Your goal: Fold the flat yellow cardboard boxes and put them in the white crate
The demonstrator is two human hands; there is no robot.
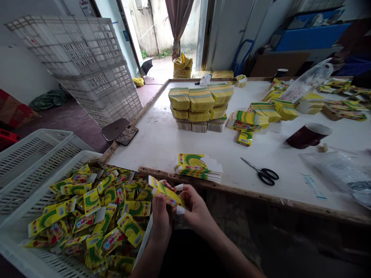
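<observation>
A small yellow and green carton (pixel 165 192) is held between both my hands just below the table's front edge. My left hand (pixel 160 220) grips its lower left side with closed fingers. My right hand (pixel 194 211) pinches its right end; white tape wraps two fingertips. A short stack of flat carton blanks (pixel 198 166) lies on the white table (pixel 162 135) right in front of my hands. To my left a white plastic crate (pixel 17 247) holds several folded cartons (pixel 95 216) of the same print.
Tall piles of bundled blanks (pixel 199 106) stand mid-table, more bundles (pixel 261 116) to the right. Black scissors (pixel 263 173), a dark red mug (pixel 308 135), plastic bags (pixel 342 173), two phones (pixel 120 131) at the left edge. Stacked white crates (pixel 84 65) lean by the open door.
</observation>
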